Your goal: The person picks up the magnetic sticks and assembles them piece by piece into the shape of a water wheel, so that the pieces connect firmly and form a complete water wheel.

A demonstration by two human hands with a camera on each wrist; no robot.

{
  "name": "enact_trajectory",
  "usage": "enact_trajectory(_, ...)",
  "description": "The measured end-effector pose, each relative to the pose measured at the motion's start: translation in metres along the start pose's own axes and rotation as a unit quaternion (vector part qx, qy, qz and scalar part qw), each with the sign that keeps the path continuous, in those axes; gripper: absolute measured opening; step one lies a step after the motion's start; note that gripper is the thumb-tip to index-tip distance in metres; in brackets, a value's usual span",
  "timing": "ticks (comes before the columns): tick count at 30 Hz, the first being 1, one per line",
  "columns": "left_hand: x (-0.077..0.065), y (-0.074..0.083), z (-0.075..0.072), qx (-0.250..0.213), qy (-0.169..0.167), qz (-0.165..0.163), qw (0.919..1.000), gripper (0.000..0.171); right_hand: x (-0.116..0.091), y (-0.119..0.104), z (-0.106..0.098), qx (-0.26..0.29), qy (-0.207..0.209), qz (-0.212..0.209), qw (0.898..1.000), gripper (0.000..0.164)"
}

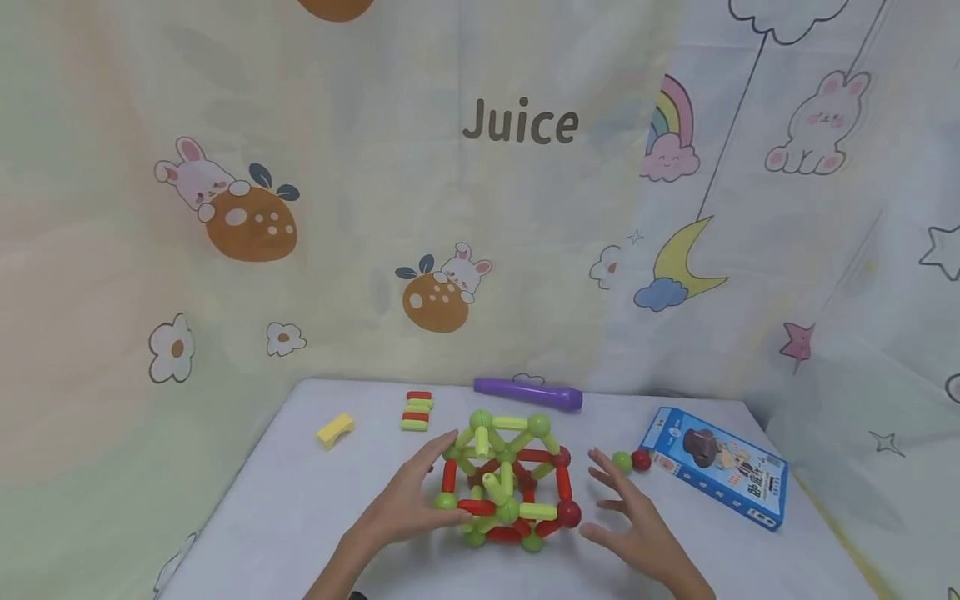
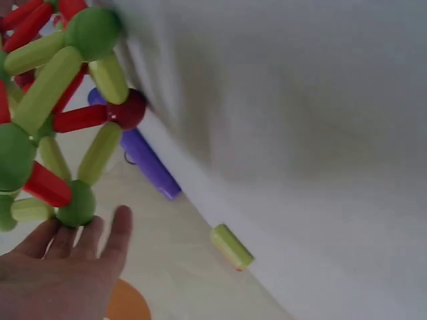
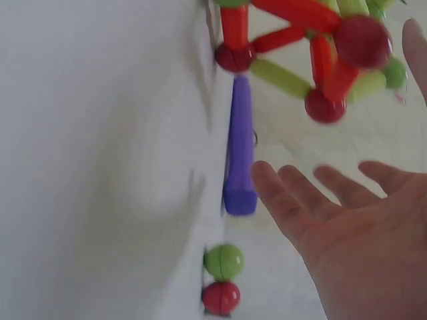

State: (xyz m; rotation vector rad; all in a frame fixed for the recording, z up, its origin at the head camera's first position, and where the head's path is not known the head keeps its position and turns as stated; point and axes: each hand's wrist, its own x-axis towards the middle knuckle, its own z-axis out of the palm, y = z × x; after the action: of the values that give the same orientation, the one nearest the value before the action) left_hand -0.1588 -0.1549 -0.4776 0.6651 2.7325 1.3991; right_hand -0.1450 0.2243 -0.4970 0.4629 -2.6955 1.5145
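Note:
A frame of red and green rods and balls [image 1: 537,511], a ball-and-rod building toy, stands on the table between both hands. My left hand [image 1: 408,504] is at its left side, fingers extended and thumb along the lower front. In the left wrist view, the fingertips of the left hand [image 2: 73,267] are right at a green ball [image 2: 77,203] of the frame. My right hand [image 1: 637,525] is held apart from the frame's right side, fingers spread, nothing in it. The right wrist view shows the palm of the right hand [image 3: 367,233] facing the red balls [image 3: 363,41].
Behind the frame lies a purple tapered stick [image 1: 528,393]. Short red and green rods [image 1: 416,411] and a yellow arch block [image 1: 335,430] are at back left. On the right are a green ball [image 1: 622,461], a red ball [image 1: 641,460] and a blue box [image 1: 720,467].

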Motion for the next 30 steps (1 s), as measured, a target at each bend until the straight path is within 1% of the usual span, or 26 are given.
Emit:
enact_trajectory(2, -0.003, -0.005, -0.002, -0.009, 0.0, -0.001, 1.0, 0.11, 0.001, 0.002, -0.01, -0.016, -0.003, -0.022, 1.0, 0.087)
enact_trajectory(4, -0.005, -0.008, -0.005, -0.016, -0.001, -0.006, 0.9999, 0.11, 0.003, 0.005, -0.021, -0.033, 0.003, -0.034, 0.999, 0.076)
enact_trajectory(6, -0.006, -0.008, -0.007, -0.024, -0.004, -0.009, 0.9997, 0.11, 0.006, 0.007, -0.032, -0.057, 0.026, -0.03, 0.998, 0.066)
enact_trajectory(8, -0.006, -0.008, -0.008, -0.029, -0.009, -0.007, 0.9995, 0.11, 0.01, 0.011, -0.043, -0.097, 0.057, -0.019, 0.993, 0.059)
enact_trajectory(10, -0.005, -0.008, -0.009, -0.038, -0.01, -0.003, 0.9992, 0.11, 0.014, 0.017, -0.051, -0.148, 0.087, -0.011, 0.985, 0.055)
enact_trajectory(13, -0.001, -0.009, -0.007, -0.04, -0.014, 0.008, 0.9991, 0.109, 0.022, 0.031, -0.06, -0.237, 0.111, -0.018, 0.965, 0.051)
enact_trajectory(15, 0.003, -0.009, -0.004, -0.04, -0.021, 0.011, 0.9989, 0.108, 0.025, 0.042, -0.064, -0.283, 0.109, -0.018, 0.953, 0.049)
enact_trajectory(17, 0.004, -0.009, -0.004, -0.037, -0.026, 0.013, 0.9989, 0.108, 0.031, 0.052, -0.065, -0.313, 0.096, -0.015, 0.945, 0.047)
enact_trajectory(20, 0.005, -0.009, -0.003, -0.037, -0.032, 0.012, 0.9987, 0.107, 0.038, 0.064, -0.065, -0.339, 0.073, 0.001, 0.938, 0.044)
enact_trajectory(24, 0.004, -0.008, -0.002, -0.039, -0.034, 0.006, 0.9986, 0.108, 0.043, 0.075, -0.065, -0.349, 0.061, 0.013, 0.935, 0.04)
enact_trajectory(27, 0.004, -0.007, -0.003, -0.039, -0.032, -0.002, 0.9987, 0.109, 0.046, 0.077, -0.065, -0.349, 0.056, 0.019, 0.935, 0.036)
enact_trajectory(30, 0.004, -0.008, -0.004, -0.037, -0.032, -0.009, 0.9988, 0.109, 0.047, 0.071, -0.067, -0.344, 0.053, 0.028, 0.937, 0.033)
